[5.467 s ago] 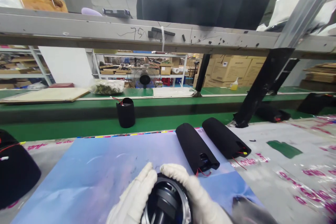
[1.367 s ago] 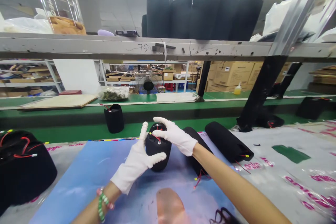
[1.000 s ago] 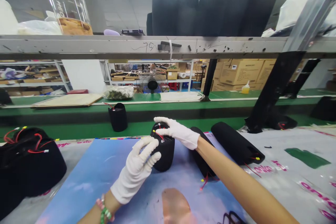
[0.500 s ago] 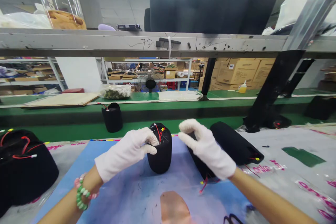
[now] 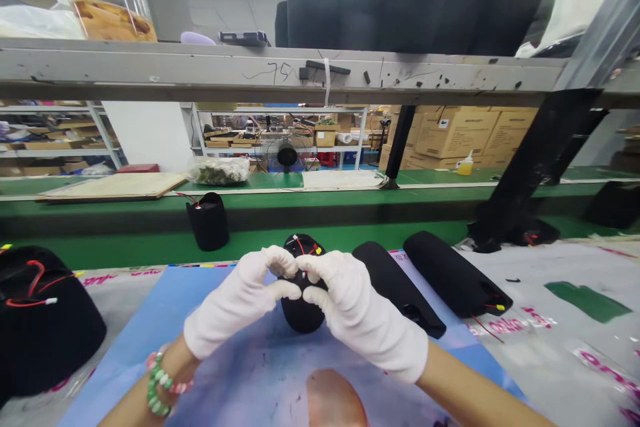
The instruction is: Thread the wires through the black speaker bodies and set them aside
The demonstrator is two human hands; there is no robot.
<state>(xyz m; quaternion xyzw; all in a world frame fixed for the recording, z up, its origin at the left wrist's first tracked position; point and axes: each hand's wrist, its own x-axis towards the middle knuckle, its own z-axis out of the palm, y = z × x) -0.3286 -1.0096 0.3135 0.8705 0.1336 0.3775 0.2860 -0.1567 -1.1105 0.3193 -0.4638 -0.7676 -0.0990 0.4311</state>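
Blue sheet (image 5: pixel 135 340); black cylinder (image 5: pixel 303 319) partly hidden behind left hand (image 5: pixel 239 299), right hand (image 5: pixel 367 313)

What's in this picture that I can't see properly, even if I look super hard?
- Head view: whatever the fingertips of the left hand and right hand may be pinching; the gloves hide it.
- Head view: the tops of the tall black shapes; the upper edge cuts them off.
- Head view: the small print on the cardboard boxes; too tiny and blurry.
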